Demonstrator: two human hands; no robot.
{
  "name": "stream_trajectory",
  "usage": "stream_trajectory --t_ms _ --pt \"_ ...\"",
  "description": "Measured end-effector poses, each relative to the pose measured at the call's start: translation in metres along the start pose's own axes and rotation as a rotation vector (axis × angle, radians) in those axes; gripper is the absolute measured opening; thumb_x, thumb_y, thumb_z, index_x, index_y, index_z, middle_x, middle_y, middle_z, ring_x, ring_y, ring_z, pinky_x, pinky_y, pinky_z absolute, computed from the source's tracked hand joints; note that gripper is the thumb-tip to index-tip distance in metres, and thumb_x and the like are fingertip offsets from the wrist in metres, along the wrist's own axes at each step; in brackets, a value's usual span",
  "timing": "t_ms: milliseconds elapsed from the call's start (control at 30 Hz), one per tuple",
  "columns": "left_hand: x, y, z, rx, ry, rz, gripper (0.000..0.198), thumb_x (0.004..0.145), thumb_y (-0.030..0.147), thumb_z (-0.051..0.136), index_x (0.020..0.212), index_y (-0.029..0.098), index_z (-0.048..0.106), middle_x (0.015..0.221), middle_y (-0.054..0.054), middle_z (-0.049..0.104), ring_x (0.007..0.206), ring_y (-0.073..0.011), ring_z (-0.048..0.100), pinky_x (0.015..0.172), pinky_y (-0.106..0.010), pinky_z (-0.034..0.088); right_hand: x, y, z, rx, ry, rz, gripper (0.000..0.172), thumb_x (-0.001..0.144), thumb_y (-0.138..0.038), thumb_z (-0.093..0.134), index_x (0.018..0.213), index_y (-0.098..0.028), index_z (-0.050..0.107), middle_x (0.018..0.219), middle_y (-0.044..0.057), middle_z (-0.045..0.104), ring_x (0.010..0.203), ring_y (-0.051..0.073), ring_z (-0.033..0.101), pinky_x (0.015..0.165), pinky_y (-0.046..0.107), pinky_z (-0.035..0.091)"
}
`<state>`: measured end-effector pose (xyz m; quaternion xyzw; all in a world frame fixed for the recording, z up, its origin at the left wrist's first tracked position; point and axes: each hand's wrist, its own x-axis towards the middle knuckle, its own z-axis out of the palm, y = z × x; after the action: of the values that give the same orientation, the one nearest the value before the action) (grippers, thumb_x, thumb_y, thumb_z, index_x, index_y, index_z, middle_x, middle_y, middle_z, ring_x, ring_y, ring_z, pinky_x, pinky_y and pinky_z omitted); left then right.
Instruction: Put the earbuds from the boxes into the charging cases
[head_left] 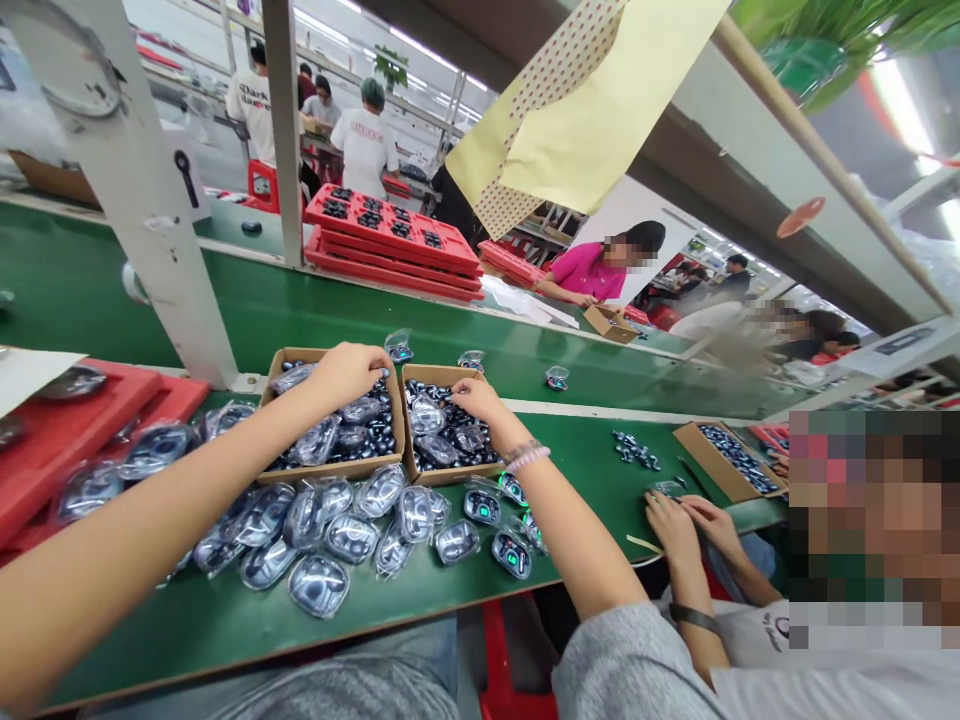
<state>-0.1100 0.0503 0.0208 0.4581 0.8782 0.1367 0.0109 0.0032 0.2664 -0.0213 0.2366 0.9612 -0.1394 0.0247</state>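
Left hand (346, 375): at 11 o'clock, fingers together and curled down over the contents of the left carton; whether they clamp anything, I cannot tell.
Right hand (478, 400): at 12 o'clock, fingers together and tips down at the back of the right carton; no clear grip shows.
Bagged cases (319, 585): dark, possibly earbud cases, in clear plastic bags; a loose spread lies on the belt just before the cartons, from 10 to 1 o'clock, a few glowing green.
Left carton (330, 470): low cardboard box, well filled with dark pieces and bagged cases.
Right carton (442, 475): just beside the left carton, also well filled.
Red trays (75, 440): at 9 o'clock, holding more bagged cases at their edge.
Green conveyor belt (300, 640): under all of these.
Co-worker's hands (679, 525): at 3 o'clock, fingers together at the belt's edge.
Third carton (720, 470): beyond those hands, full of dark pieces.
Stacked red trays (390, 235): far off at 12 o'clock, across the belt, loaded with dark items.
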Motion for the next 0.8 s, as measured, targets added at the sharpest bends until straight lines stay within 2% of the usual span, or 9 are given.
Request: stream_trajectory --t_ms 100,167,233,333,400,467,567,667,800 --pt "0.001 -0.017 0.015 0.072 -0.1 -0.012 0.027 0.072 0.023 0.049 0.094 0.019 0.064 0.091 -0.008 0.068 0.085 -0.0271 0.06 0.075 -0.034 0.044 -0.048 0.01 -0.016 0.008 0.038 -0.052 0.019 0.082 -0.027 0.048 0.095 -0.017 0.058 0.084 0.0 0.063 0.076 0.012 0.057 0.07 0.025 0.043" --pt "-0.003 -0.017 0.016 0.106 -0.121 0.008 0.031 0.071 0.026 0.05 0.098 0.018 0.062 0.094 -0.011 0.066 0.087 -0.0301 0.059 0.074 -0.038 0.044 -0.086 0.019 -0.018 0.005 0.055 -0.079 0.02 0.08 -0.025 0.048 0.096 -0.019 0.059 0.082 -0.001 0.064 0.073 0.012 0.057 0.067 0.022 0.041" --pt "-0.007 -0.005 0.013 0.112 -0.104 0.056 0.037 0.076 0.029 0.045 0.108 0.017 0.056 0.102 -0.012 0.063 0.093 -0.0308 0.057 0.075 -0.04 0.043 -0.12 0.027 -0.014 -0.017 0.079 -0.087 0.021 0.078 -0.024 0.05 0.096 -0.02 0.059 0.087 0.001 0.063 0.078 0.013 0.056 0.07 0.023 0.04" --pt "-0.013 0.028 0.012 0.069 -0.11 0.203 0.038 0.078 0.032 0.043 0.114 0.022 0.051 0.109 -0.006 0.061 0.098 -0.0239 0.055 0.082 -0.033 0.041 -0.151 0.036 0.0 -0.073 0.127 -0.064 0.024 0.076 -0.024 0.051 0.099 -0.019 0.059 0.095 0.005 0.062 0.086 0.017 0.054 0.076 0.027 0.037" --pt "-0.013 0.053 0.02 0.049 -0.156 0.365 0.04 0.075 0.031 0.05 0.114 0.026 0.05 0.112 -0.002 0.059 0.099 -0.0197 0.054 0.083 -0.028 0.04 -0.157 0.038 0.012 -0.114 0.156 -0.043 0.026 0.074 -0.024 0.053 0.099 -0.018 0.059 0.098 0.007 0.061 0.088 0.02 0.053 0.077 0.03 0.036" --pt "-0.011 0.073 0.036 0.063 -0.207 0.503 0.044 0.068 0.025 0.057 0.112 0.027 0.052 0.108 -0.002 0.061 0.098 -0.0201 0.054 0.082 -0.027 0.04 -0.155 0.037 0.023 -0.149 0.171 -0.037 0.022 0.072 -0.024 0.056 0.092 -0.018 0.062 0.096 0.008 0.062 0.088 0.022 0.052 0.075 0.031 0.036" --pt "-0.005 0.087 0.061 0.118 -0.227 0.557 0.04 0.064 0.012 0.057 0.102 0.024 0.058 0.098 -0.006 0.064 0.096 -0.0242 0.053 0.079 -0.032 0.04 -0.15 0.037 0.031 -0.167 0.184 -0.034 0.009 0.071 -0.02 0.055 0.072 -0.019 0.064 0.082 0.006 0.064 0.083 0.02 0.054 0.072 0.029 0.036" --pt "-0.001 0.086 0.071 0.147 -0.216 0.553 0.038 0.064 0.01 0.055 0.099 0.024 0.059 0.095 -0.007 0.065 0.093 -0.0247 0.054 0.075 -0.033 0.041 -0.151 0.051 0.018 -0.137 0.246 0.002 0.015 0.076 -0.021 0.049 0.073 -0.021 0.064 0.079 0.004 0.064 0.079 0.016 0.055 0.071 0.025 0.037" --pt "0.0 0.09 0.062 0.137 -0.18 0.553 0.04 0.067 0.021 0.058 0.106 0.024 0.055 0.096 -0.006 0.064 0.088 -0.0232 0.056 0.073 -0.032 0.041 -0.151 0.103 -0.017 -0.064 0.405 0.181 0.028 0.084 -0.03 0.037 0.09 -0.019 0.062 0.089 0.005 0.064 0.079 0.015 0.056 0.07 0.024 0.039"
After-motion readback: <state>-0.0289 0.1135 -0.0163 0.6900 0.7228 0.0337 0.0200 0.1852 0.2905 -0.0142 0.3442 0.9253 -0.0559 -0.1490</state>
